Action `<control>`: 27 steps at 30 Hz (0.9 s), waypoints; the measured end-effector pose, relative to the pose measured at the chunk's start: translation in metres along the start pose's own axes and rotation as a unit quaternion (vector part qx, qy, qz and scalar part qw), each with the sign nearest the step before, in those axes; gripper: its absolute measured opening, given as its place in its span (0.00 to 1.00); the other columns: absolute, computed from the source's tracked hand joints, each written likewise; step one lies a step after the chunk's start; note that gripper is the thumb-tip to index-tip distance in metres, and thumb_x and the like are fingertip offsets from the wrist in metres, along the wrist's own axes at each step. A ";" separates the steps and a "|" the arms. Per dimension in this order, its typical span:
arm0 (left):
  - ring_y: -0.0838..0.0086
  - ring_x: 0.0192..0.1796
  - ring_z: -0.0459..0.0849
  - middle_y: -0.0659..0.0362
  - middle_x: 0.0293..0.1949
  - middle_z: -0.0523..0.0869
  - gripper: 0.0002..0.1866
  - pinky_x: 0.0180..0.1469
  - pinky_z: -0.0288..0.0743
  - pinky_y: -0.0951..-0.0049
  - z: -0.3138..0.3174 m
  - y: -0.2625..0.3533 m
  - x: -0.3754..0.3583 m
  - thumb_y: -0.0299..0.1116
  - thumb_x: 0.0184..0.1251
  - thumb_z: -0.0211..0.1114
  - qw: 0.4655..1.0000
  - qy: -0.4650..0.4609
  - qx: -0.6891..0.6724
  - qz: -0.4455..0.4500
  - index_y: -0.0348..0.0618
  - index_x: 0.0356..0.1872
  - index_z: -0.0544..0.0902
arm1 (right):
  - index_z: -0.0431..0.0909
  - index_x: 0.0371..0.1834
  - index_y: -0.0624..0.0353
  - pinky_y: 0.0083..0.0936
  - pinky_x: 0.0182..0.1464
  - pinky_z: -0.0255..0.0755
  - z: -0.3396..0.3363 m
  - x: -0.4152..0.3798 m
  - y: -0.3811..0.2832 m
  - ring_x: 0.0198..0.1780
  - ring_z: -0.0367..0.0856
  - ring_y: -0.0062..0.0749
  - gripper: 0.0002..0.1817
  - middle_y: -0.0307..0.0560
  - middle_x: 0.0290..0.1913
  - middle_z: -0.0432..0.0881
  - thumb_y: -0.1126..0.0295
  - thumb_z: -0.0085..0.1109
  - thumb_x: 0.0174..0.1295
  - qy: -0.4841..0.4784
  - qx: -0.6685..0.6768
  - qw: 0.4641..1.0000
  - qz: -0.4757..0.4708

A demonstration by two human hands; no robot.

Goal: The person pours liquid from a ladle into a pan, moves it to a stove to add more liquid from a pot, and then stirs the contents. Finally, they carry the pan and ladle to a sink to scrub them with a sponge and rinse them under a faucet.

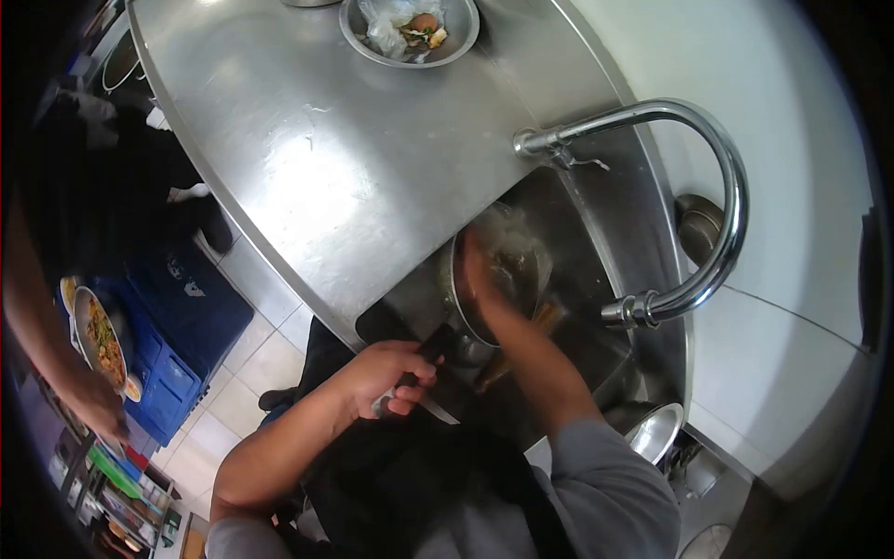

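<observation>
My left hand [394, 377] is closed around the black handle [433, 345] of a metal pan [451, 279] that is tilted in the sink. My right hand [478, 265] reaches inside the pan and is smeared by motion, so its fingers cannot be made out. Cloudy water and a clear plastic-like shape lie in and beside the pan. Below the pan in the sink is a brownish wooden-looking piece [494, 371]. A narrow pale strip of metal [440, 410] shows just beneath my left hand.
A curved faucet [736, 186] arches over the sink's right side. On the steel counter [251, 140] stands a bowl [354, 42] with scraps and plastic. At left, another person's arm [47, 335] is near a plate of food [102, 340] above a blue crate [177, 373]. Metal pots sit right.
</observation>
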State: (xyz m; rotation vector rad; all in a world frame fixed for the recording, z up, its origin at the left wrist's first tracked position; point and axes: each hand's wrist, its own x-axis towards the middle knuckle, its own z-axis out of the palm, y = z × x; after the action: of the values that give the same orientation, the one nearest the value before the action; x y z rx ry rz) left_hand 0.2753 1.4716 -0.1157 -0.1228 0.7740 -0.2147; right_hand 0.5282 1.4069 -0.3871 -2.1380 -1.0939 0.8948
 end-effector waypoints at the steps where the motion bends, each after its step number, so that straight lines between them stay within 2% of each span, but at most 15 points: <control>1: 0.82 0.17 0.65 0.58 0.27 0.73 0.14 0.13 0.55 0.82 0.001 0.001 -0.001 0.21 0.63 0.59 1.000 0.006 0.005 0.009 0.35 0.49 0.73 | 0.64 0.69 0.64 0.46 0.63 0.69 -0.007 -0.022 0.006 0.57 0.77 0.60 0.25 0.69 0.58 0.76 0.63 0.41 0.72 -0.037 -0.141 0.973 -0.177; 2: 0.82 0.17 0.65 0.58 0.27 0.73 0.14 0.13 0.55 0.82 0.001 0.003 -0.001 0.21 0.63 0.59 1.000 0.003 0.008 0.007 0.35 0.49 0.73 | 0.63 0.70 0.64 0.47 0.65 0.67 -0.016 -0.050 0.012 0.60 0.75 0.60 0.27 0.69 0.60 0.74 0.62 0.44 0.71 -0.073 -0.275 0.895 -0.345; 4: 0.82 0.17 0.65 0.58 0.27 0.73 0.14 0.13 0.54 0.82 -0.001 0.004 -0.002 0.21 0.63 0.59 1.000 0.000 -0.021 0.011 0.36 0.50 0.73 | 0.63 0.70 0.63 0.48 0.65 0.68 -0.081 -0.069 -0.041 0.63 0.74 0.60 0.29 0.72 0.60 0.74 0.62 0.52 0.68 -0.267 -0.190 0.935 -0.137; 6: 0.82 0.17 0.65 0.58 0.27 0.73 0.15 0.13 0.54 0.83 -0.002 0.003 -0.002 0.21 0.63 0.59 1.000 -0.005 -0.024 0.011 0.36 0.50 0.72 | 0.63 0.71 0.60 0.49 0.62 0.70 -0.106 -0.063 0.002 0.62 0.73 0.63 0.32 0.74 0.59 0.74 0.65 0.57 0.63 -0.263 -0.196 0.940 -0.092; 8: 0.82 0.17 0.65 0.59 0.27 0.73 0.15 0.13 0.54 0.83 -0.004 0.002 0.001 0.21 0.63 0.59 0.999 -0.012 -0.028 0.011 0.36 0.50 0.72 | 0.61 0.71 0.61 0.47 0.63 0.70 -0.116 -0.024 -0.018 0.63 0.72 0.65 0.33 0.75 0.58 0.74 0.68 0.57 0.62 -0.205 -0.312 0.913 0.166; 9: 0.83 0.17 0.65 0.59 0.27 0.73 0.15 0.13 0.54 0.83 -0.006 0.000 0.004 0.22 0.63 0.59 0.999 -0.019 -0.032 0.003 0.36 0.50 0.72 | 0.60 0.71 0.64 0.45 0.64 0.69 -0.110 -0.006 -0.022 0.64 0.72 0.64 0.34 0.75 0.60 0.73 0.67 0.57 0.62 -0.133 -0.300 0.929 0.173; 10: 0.83 0.16 0.65 0.59 0.27 0.73 0.14 0.13 0.54 0.83 -0.006 0.000 0.007 0.22 0.63 0.59 0.999 -0.027 -0.035 -0.005 0.36 0.50 0.72 | 0.58 0.71 0.67 0.43 0.66 0.68 -0.099 0.011 -0.028 0.65 0.71 0.63 0.35 0.74 0.61 0.72 0.66 0.57 0.63 -0.060 -0.285 0.940 0.178; 12: 0.83 0.16 0.64 0.59 0.27 0.73 0.14 0.13 0.54 0.83 -0.005 0.003 0.005 0.22 0.63 0.59 0.999 -0.023 -0.030 -0.007 0.36 0.50 0.72 | 0.56 0.71 0.72 0.42 0.69 0.63 -0.030 0.044 0.032 0.68 0.68 0.60 0.36 0.72 0.66 0.69 0.65 0.57 0.62 0.213 -0.236 0.947 0.043; 14: 0.83 0.16 0.64 0.59 0.27 0.72 0.14 0.13 0.54 0.84 -0.005 0.004 0.003 0.22 0.63 0.59 1.000 -0.017 -0.020 -0.015 0.36 0.50 0.72 | 0.55 0.71 0.73 0.42 0.72 0.60 -0.001 0.054 -0.013 0.71 0.65 0.59 0.37 0.69 0.70 0.65 0.65 0.56 0.63 0.209 -0.010 0.967 0.145; 16: 0.83 0.16 0.64 0.59 0.27 0.72 0.14 0.13 0.54 0.83 -0.007 0.008 0.001 0.22 0.63 0.59 0.999 -0.029 -0.012 -0.005 0.36 0.50 0.72 | 0.57 0.71 0.74 0.42 0.73 0.57 -0.001 0.021 -0.090 0.72 0.62 0.59 0.35 0.71 0.71 0.63 0.67 0.54 0.64 0.144 0.126 0.972 0.134; 17: 0.83 0.16 0.64 0.59 0.27 0.72 0.14 0.13 0.54 0.83 -0.008 0.010 -0.001 0.22 0.63 0.59 0.999 -0.031 -0.009 -0.007 0.36 0.50 0.72 | 0.57 0.71 0.74 0.42 0.73 0.57 -0.001 0.006 -0.083 0.72 0.62 0.59 0.35 0.71 0.71 0.63 0.67 0.54 0.64 0.148 0.125 0.972 0.134; 19: 0.83 0.16 0.64 0.58 0.27 0.72 0.15 0.13 0.54 0.83 -0.009 0.011 -0.004 0.22 0.63 0.59 0.999 -0.029 -0.016 0.010 0.36 0.50 0.72 | 0.58 0.71 0.72 0.43 0.70 0.62 0.000 -0.010 -0.058 0.70 0.66 0.59 0.33 0.75 0.67 0.66 0.65 0.52 0.66 0.002 -0.021 0.992 -0.125; 20: 0.83 0.16 0.64 0.58 0.27 0.72 0.15 0.13 0.54 0.83 -0.009 0.010 -0.005 0.22 0.63 0.59 0.999 -0.030 -0.019 0.010 0.36 0.50 0.72 | 0.58 0.71 0.72 0.43 0.70 0.62 -0.001 -0.007 -0.045 0.70 0.66 0.59 0.33 0.75 0.67 0.66 0.65 0.52 0.66 -0.001 -0.023 0.992 -0.125; 24: 0.82 0.16 0.65 0.58 0.27 0.72 0.15 0.13 0.55 0.82 -0.008 0.007 -0.003 0.22 0.62 0.60 0.999 -0.019 -0.011 0.023 0.35 0.50 0.72 | 0.70 0.61 0.62 0.47 0.48 0.78 -0.042 0.057 -0.022 0.47 0.82 0.61 0.23 0.71 0.46 0.81 0.67 0.56 0.63 -0.119 -0.324 0.938 -0.033; 27: 0.81 0.16 0.65 0.58 0.27 0.72 0.15 0.14 0.56 0.79 0.002 0.002 -0.010 0.21 0.61 0.60 0.998 0.028 0.028 0.043 0.35 0.50 0.72 | 0.73 0.51 0.61 0.48 0.41 0.75 -0.086 0.048 -0.037 0.41 0.82 0.60 0.17 0.65 0.38 0.82 0.72 0.57 0.59 0.067 -0.251 0.965 -0.037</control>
State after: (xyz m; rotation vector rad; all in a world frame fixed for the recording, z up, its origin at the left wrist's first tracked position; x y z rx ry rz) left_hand 0.2702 1.4763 -0.1081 -0.0305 0.8262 -0.1589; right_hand 0.5984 1.4505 -0.3214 -2.4932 -1.4350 0.4556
